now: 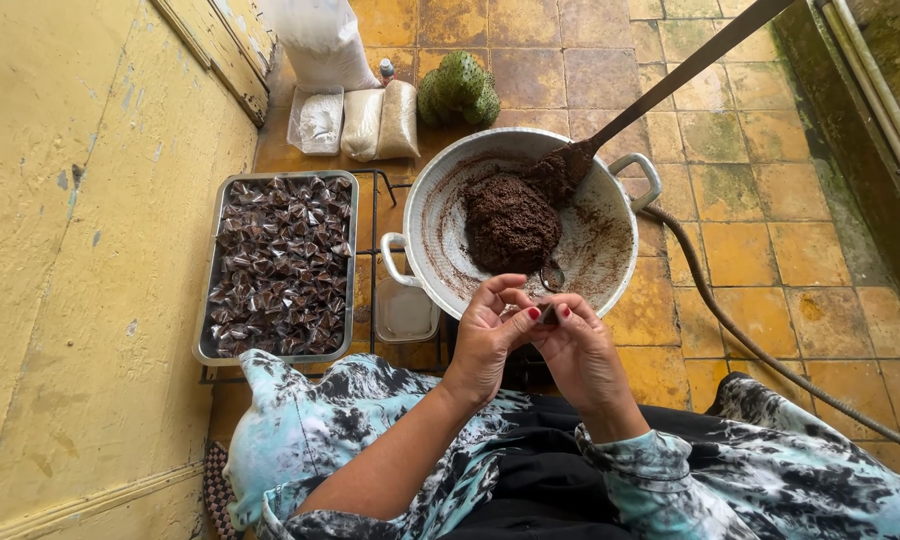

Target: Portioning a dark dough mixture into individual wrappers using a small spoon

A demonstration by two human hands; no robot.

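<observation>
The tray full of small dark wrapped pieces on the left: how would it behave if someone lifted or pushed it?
The tray looks like thin metal with a low rim, so probably rigid. Filled with wrapped pieces, it is likely fairly heavy. The pieces lie loose and heaped near rim height, so tilting would probably spill some.

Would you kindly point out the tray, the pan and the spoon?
tray (202, 352), head view, bare left rim.
pan (438, 225), head view, bare inner wall.
spoon (551, 276), head view, its bowl.

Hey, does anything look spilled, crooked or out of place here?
Nothing stands out. The brown mass sits inside the pan, wrapped pieces stay in the tray, and both hands pinch one small piece.
</observation>
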